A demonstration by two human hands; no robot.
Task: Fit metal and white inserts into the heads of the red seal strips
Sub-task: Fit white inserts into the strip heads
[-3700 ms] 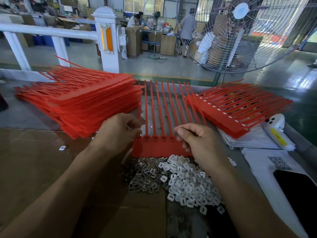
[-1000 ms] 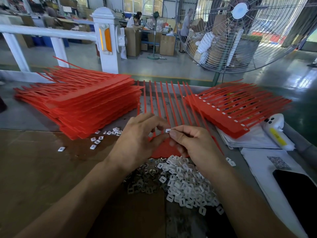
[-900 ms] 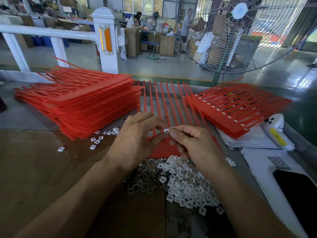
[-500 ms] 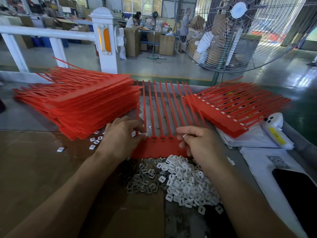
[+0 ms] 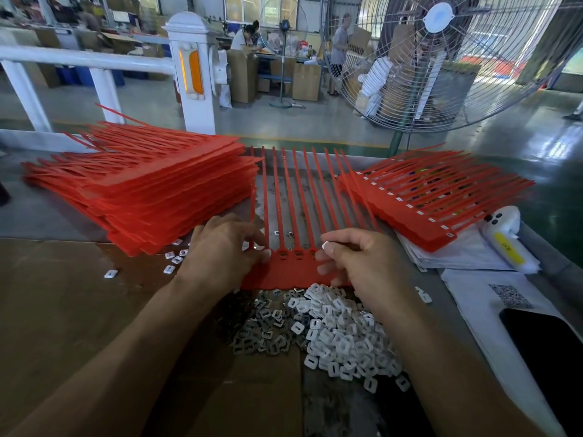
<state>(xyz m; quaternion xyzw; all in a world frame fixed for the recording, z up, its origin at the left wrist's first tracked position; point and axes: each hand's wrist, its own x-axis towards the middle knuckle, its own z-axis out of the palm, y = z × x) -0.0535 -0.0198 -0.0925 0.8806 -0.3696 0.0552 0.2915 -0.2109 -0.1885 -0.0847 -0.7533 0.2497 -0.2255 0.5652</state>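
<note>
Nearest you, a heap of white inserts [image 5: 344, 332] lies between your forearms, with a darker heap of metal inserts [image 5: 262, 332] touching its left edge; your arms cover the outer parts of both. Just beyond, the red seal strip [image 5: 293, 269] lies flat, heads toward you, tails running away. Your left hand [image 5: 220, 250] rests on its left end, fingertips curled onto the first heads and hiding them; whether they pinch an insert cannot be made out. Your right hand [image 5: 359, 263] covers the right end, fingers curled, with what appears to be a small white insert [image 5: 325, 245] pinched at the fingertips. A few loose inserts [image 5: 173, 263] lie left of that hand. Farther back, a tall stack of strips [image 5: 142, 190] stands left and a lower stack [image 5: 435, 200] right, its near corner overhanging papers [image 5: 457, 257].
</note>
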